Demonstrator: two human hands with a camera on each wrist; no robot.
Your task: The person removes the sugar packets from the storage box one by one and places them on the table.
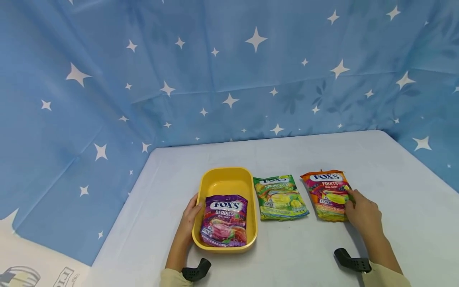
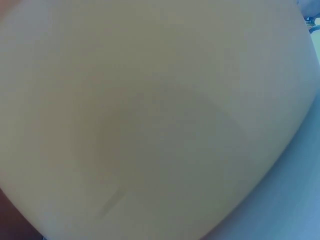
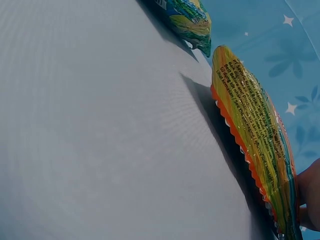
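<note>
Left hand (image 1: 189, 220): resting against the yellow tray's (image 1: 224, 182) left wall, fingers lying straight along it, steadying it.
Berries bag (image 1: 224, 220): lying inside the tray's near end.
Right hand (image 1: 362, 214): fingers pinching the Fruits bag's (image 1: 328, 195) right edge, tilting it off the table (image 1: 394, 191).
Advice: grip deeper than the seam; lift clear of the Spring Tea bag (image 1: 279, 197).

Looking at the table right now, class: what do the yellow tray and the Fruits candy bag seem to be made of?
The yellow tray looks like moulded plastic: one even colour, rounded corners, a smooth and faintly glossy wall. The Fruits candy bag, under the right hand, looks like thin printed plastic film, shiny and creased, with a crimped zigzag edge in the right wrist view; whether it is foil-lined cannot be told.
</note>
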